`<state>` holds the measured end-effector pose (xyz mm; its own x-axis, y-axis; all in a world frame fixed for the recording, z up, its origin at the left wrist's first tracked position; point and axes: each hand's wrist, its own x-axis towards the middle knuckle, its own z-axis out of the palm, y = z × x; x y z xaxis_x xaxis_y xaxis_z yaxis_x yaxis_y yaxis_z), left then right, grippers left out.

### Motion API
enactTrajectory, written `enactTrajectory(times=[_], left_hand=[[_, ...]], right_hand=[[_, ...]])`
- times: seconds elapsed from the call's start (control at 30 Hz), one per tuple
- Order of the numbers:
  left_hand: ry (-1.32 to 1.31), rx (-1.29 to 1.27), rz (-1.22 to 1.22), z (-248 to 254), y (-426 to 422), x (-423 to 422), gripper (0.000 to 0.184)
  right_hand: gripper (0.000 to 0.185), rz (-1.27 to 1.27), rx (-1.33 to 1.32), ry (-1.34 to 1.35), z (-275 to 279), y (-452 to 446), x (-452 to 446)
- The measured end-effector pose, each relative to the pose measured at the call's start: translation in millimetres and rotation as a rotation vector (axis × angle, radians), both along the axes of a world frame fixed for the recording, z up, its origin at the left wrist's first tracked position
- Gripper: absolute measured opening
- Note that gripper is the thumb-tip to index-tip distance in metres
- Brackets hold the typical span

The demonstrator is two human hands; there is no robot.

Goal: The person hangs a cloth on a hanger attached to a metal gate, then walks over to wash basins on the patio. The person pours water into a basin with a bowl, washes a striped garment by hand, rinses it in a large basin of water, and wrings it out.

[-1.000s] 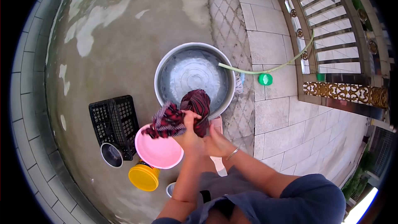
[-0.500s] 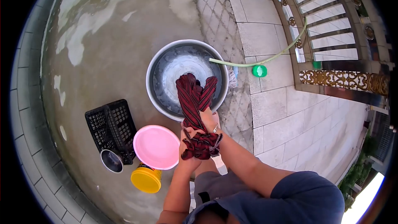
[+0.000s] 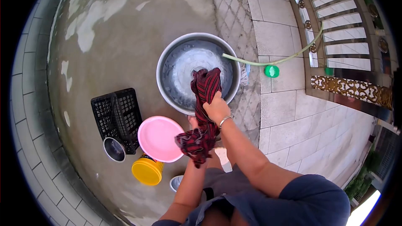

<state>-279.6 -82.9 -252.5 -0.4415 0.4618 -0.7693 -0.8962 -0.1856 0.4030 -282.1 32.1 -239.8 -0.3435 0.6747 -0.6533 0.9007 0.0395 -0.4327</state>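
Observation:
A dark red striped cloth (image 3: 206,87), bunched and partly twisted, stretches from above the large metal basin (image 3: 162,90) toward my body. My right hand (image 3: 217,109), with a bracelet at its wrist, is closed around its middle. Nearer to me, loose folds drape over my left hand (image 3: 198,168); only the wrist side shows, and the fingers are hidden by the fabric it holds. The basin has water in it, and the far end of the cloth hangs over its near part.
A pale green hose (image 3: 268,63) reaches over the basin's right rim. A green container (image 3: 271,71) stands on the paving. To the left are a pink basin (image 3: 160,139), a black crate (image 3: 127,113), a metal pot (image 3: 114,149) and a yellow bucket (image 3: 147,171). Metal railings (image 3: 341,37) stand at right.
My right hand has shifted up along the cloth, away from my left hand. The cloth's far end is now drawn together, and its near end hangs more to the left. The whole view has shifted slightly.

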Motion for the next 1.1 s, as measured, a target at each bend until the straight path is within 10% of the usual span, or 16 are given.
enactTrajectory(times=[0.2,0.33,0.43,0.47,0.5,0.57,0.77,0.83,0.97,1.1], left_hand=[[-0.441,0.204,-0.077,-7,11,-32,0.031],[-0.993,0.467,-0.227,12,7,-44,0.028],[-1.143,0.920,0.228,23,16,-23,0.029],[-1.120,0.692,0.338,51,21,-29,0.039],[-1.122,0.684,0.339,68,24,-28,0.039],[-1.147,0.848,0.523,83,25,-15,0.049],[-1.159,0.816,0.441,88,-1,-8,0.061],[-0.802,0.667,-0.053,86,-7,-19,0.043],[-0.357,-0.133,-0.719,101,3,-39,0.032],[0.317,0.127,-0.888,12,1,-16,0.038]], right_hand=[[0.041,0.529,0.168,-0.086,-4,7,6],[0.053,-0.034,-0.238,0.606,-37,23,22],[0.051,-0.737,-0.988,0.722,-45,11,65],[0.051,-0.901,-1.213,0.812,-37,-3,76],[0.052,-0.921,-1.475,0.847,1,-17,68],[0.043,-0.748,-0.815,1.233,-38,-60,64],[0.051,-1.526,-2.009,1.173,-13,-27,2],[0.052,-0.987,-2.137,1.644,-28,-23,8],[0.044,-0.858,-0.978,0.719,-12,-3,25],[0.053,-0.306,-0.405,0.617,-46,7,30]])
